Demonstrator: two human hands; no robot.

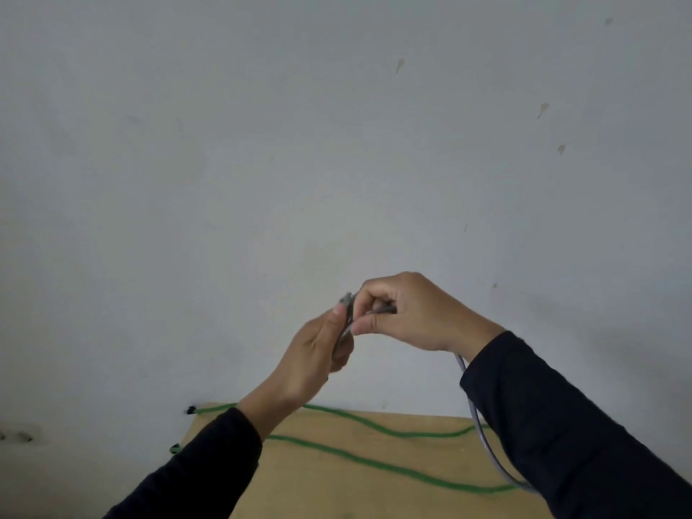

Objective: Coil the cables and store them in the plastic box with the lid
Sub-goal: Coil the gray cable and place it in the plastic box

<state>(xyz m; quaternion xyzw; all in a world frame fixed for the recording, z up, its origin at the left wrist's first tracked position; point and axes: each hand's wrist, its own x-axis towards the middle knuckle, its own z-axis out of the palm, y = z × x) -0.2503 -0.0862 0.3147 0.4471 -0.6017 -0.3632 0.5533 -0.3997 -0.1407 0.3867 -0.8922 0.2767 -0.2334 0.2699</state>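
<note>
Both hands are raised in front of the wall, above the table. My left hand (316, 354) grips the end of a grey cable (483, 440), its thumb pressed along it. My right hand (408, 312) pinches the same cable just beside the left hand. The grey cable drops behind my right wrist and curves down toward the table's right side. A green cable (374, 462) lies stretched across the wooden table (329, 488) in two long runs. The plastic box is out of view.
The table stands against a plain grey-white wall (299, 144). The green cable's two dark ends (190, 410) hang off the table's far left corner. A wall socket (18, 436) shows at the far left edge.
</note>
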